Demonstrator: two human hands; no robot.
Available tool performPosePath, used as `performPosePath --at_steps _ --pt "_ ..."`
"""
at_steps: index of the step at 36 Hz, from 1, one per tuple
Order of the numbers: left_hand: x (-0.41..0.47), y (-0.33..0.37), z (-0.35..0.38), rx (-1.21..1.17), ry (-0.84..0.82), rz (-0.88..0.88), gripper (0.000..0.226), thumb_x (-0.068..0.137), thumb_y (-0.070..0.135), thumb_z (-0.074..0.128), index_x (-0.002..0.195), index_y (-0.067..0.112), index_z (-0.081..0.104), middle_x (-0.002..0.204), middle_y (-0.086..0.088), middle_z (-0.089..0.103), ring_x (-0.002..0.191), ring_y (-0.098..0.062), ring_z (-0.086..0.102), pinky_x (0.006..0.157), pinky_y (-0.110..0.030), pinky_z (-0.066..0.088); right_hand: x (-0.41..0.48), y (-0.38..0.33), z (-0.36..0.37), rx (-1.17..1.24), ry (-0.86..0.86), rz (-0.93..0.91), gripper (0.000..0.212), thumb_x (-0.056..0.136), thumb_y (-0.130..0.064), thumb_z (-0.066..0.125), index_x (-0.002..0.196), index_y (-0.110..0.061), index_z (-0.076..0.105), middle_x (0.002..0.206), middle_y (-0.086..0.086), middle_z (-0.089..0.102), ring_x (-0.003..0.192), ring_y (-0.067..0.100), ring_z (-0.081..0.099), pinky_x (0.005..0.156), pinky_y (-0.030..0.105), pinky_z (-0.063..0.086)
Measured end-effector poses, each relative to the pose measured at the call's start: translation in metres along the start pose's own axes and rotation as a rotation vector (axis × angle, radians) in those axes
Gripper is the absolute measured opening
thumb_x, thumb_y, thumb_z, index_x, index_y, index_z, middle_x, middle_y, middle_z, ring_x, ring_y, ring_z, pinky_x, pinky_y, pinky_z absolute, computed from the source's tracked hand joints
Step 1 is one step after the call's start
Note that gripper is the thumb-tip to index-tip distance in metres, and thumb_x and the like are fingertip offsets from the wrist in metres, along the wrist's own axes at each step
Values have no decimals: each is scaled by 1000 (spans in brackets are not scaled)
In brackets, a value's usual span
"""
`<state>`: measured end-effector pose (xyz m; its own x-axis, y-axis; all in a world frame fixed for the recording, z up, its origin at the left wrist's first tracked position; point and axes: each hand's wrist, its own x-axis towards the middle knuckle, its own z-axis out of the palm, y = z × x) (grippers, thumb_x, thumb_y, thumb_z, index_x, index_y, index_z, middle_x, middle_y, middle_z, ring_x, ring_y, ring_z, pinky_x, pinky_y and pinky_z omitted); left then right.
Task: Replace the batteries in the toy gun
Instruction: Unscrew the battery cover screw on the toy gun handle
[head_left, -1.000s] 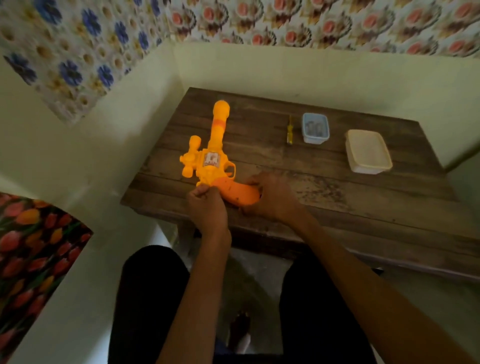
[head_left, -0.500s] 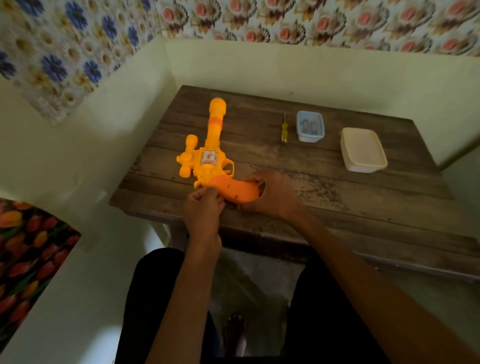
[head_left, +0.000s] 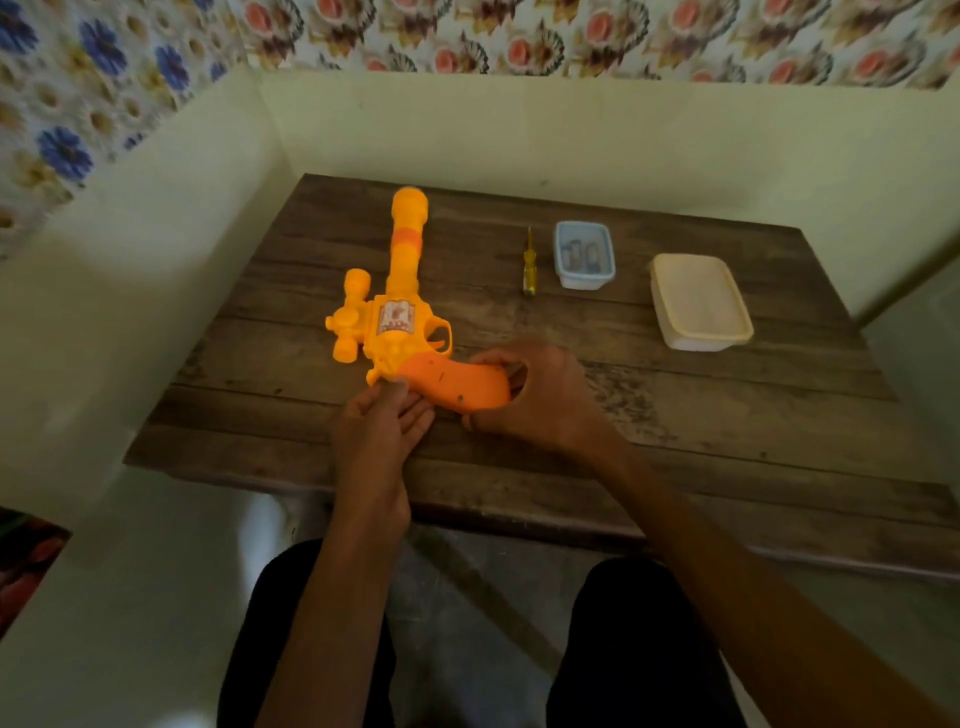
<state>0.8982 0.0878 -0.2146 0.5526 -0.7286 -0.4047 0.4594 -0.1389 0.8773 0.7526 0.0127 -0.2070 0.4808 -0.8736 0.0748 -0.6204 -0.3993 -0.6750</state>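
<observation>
Lying flat on the brown plank surface, the yellow-orange plastic toy gun looks unopened. Left hand pinches its rear; right hand clasps the grip butt. Yellow screwdriver untouched; blue tub holds batteries, apparently. Early stage.

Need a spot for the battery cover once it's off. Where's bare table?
Bare: table front right, below the cream container; far left corner beside the toy gun barrel. Crowded: back row, screwdriver, blue tub; both hands at the grip.
</observation>
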Motion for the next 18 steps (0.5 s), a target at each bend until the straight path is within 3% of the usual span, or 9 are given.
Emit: performPosePath --at_steps 4,9,13,16,18 --pt "6 0 6 3 -61 -4 18 97 19 55 114 16 58 117 -10 65 106 -17 63 85 -25 53 2 4 1 37 -1 10 66 58 -41 86 119 -32 62 115 -7 62 95 6 57 79 25 51" --pt "10 -2 17 -69 -184 -87 43 90 26 63 132 23 52 125 -4 63 111 -19 61 81 -31 53 1 4 2 95 -11 -4 65 58 -44 86 118 -33 64 110 -13 63 90 0 57 77 23 52" --pt "15 -9 26 -165 -162 -115 40 89 18 63 129 17 55 118 -6 68 103 -19 65 58 -25 52 1 0 -7 173 -143 -5 57 67 -41 82 121 -34 62 100 -28 58 86 -12 57 68 7 46" --pt "21 -12 24 -300 -155 -134 47 89 14 61 135 10 50 121 -11 67 113 -25 63 73 -32 55 14 0 -19 221 -214 -8 31 81 -31 74 112 -29 69 97 -19 68 74 -13 61 66 5 47" --pt "23 -14 26 -332 -161 -103 45 90 11 59 134 12 51 117 -12 68 110 -24 64 85 -38 54 33 3 -27 107 -53 13 19 86 -28 68 104 -24 73 99 -8 72 67 -11 59 69 8 47"
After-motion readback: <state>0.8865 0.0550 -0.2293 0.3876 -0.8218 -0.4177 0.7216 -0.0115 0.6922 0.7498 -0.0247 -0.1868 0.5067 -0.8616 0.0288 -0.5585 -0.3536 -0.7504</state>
